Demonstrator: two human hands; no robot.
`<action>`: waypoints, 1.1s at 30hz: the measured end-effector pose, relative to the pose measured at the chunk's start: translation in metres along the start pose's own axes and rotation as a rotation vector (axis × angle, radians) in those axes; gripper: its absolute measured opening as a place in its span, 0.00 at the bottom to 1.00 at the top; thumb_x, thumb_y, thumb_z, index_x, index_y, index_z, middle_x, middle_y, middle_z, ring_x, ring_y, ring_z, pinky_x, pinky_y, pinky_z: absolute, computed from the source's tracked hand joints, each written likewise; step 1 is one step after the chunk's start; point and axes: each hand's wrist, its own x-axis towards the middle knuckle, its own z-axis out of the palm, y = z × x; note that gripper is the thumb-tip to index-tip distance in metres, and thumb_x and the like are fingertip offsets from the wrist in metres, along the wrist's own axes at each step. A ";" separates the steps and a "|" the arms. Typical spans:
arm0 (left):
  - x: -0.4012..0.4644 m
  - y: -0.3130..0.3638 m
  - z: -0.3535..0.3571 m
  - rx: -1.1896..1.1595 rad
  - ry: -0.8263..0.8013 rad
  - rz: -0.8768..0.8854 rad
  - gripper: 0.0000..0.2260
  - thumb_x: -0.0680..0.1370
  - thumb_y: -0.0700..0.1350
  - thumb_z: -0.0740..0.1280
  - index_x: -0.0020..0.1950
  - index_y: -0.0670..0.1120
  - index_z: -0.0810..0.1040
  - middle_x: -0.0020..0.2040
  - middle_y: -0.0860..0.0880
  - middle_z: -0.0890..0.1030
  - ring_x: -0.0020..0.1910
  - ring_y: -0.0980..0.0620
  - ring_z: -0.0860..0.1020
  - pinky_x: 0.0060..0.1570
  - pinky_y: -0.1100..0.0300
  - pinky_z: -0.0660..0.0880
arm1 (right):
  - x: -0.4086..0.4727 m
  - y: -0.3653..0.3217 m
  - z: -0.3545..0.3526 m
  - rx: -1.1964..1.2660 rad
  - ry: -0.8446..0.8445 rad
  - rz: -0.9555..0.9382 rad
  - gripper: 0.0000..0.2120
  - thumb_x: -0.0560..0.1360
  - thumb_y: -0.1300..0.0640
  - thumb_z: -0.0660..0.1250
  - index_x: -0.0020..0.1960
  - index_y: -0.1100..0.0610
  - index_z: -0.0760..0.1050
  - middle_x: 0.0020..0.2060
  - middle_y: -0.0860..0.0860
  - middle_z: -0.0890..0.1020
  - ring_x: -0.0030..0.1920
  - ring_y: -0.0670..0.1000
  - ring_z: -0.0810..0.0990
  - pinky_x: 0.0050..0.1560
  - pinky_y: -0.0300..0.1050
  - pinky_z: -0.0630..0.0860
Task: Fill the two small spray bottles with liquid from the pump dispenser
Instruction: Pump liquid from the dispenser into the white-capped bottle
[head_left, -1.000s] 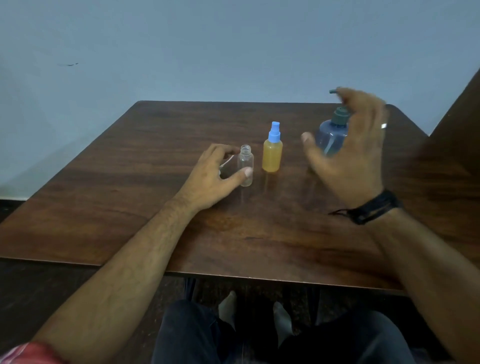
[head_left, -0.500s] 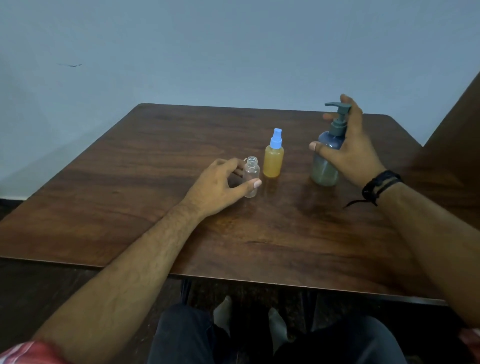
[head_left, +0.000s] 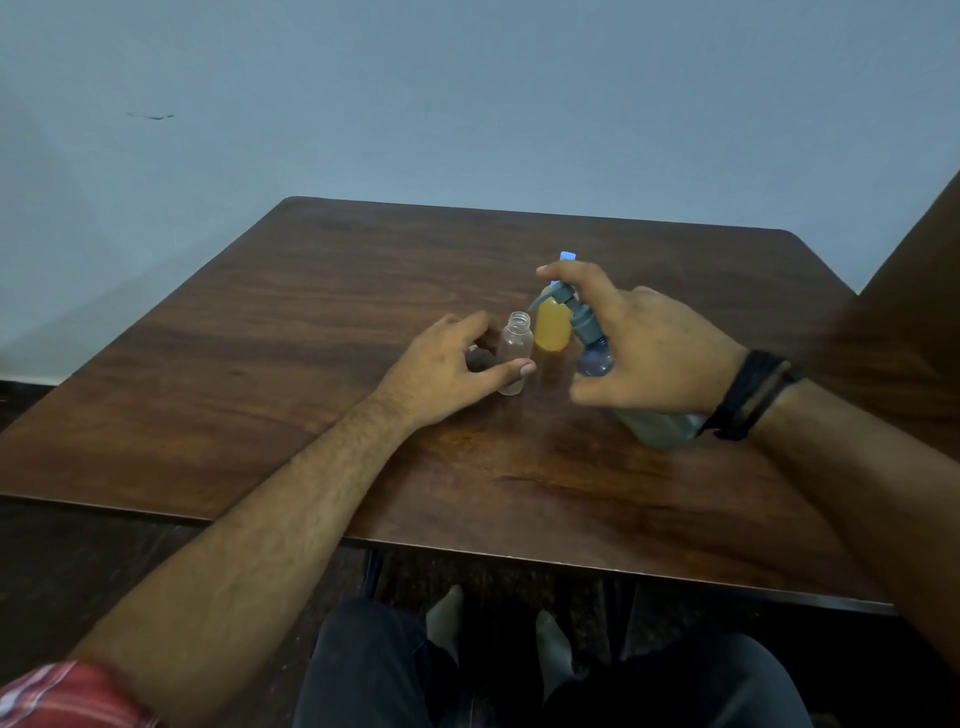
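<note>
A small clear bottle (head_left: 514, 347) stands uncapped on the wooden table (head_left: 322, 322); my left hand (head_left: 451, 371) grips it between thumb and fingers. Just behind it stands a small yellow spray bottle (head_left: 551, 327) with a blue cap. My right hand (head_left: 644, 353) holds the blue-grey pump dispenser (head_left: 592, 343) lifted and tilted to the left. Its nozzle points toward the clear bottle's open mouth, a little above and to the right of it. My index finger rests on the pump head. The dispenser's base shows below my wrist.
A pale wall stands behind the table. A dark wooden surface (head_left: 914, 291) rises at the right. My knees and feet show below the table's near edge.
My right hand lifted the dispenser off the table, tilted it and brought it left toward the clear bottle. My left hand stayed on the clear bottle.
</note>
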 end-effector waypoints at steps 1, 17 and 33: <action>0.000 -0.001 0.000 0.003 0.004 0.001 0.24 0.71 0.71 0.66 0.52 0.52 0.78 0.50 0.55 0.81 0.53 0.55 0.77 0.53 0.49 0.78 | 0.001 0.000 0.000 -0.015 -0.008 0.002 0.43 0.62 0.40 0.61 0.75 0.45 0.54 0.36 0.47 0.77 0.31 0.50 0.75 0.34 0.46 0.72; 0.007 0.002 0.005 -0.030 0.036 0.006 0.24 0.77 0.63 0.70 0.68 0.52 0.75 0.59 0.55 0.81 0.58 0.56 0.79 0.58 0.51 0.78 | 0.022 0.001 0.018 0.055 -0.089 0.149 0.45 0.68 0.50 0.73 0.77 0.34 0.50 0.49 0.51 0.82 0.39 0.49 0.79 0.43 0.51 0.81; 0.018 0.009 0.009 -0.104 0.001 -0.033 0.21 0.80 0.57 0.69 0.69 0.49 0.75 0.58 0.55 0.83 0.55 0.58 0.82 0.57 0.60 0.79 | 0.026 0.005 0.018 0.114 0.041 0.211 0.34 0.65 0.53 0.74 0.65 0.39 0.61 0.38 0.48 0.80 0.34 0.47 0.78 0.33 0.43 0.74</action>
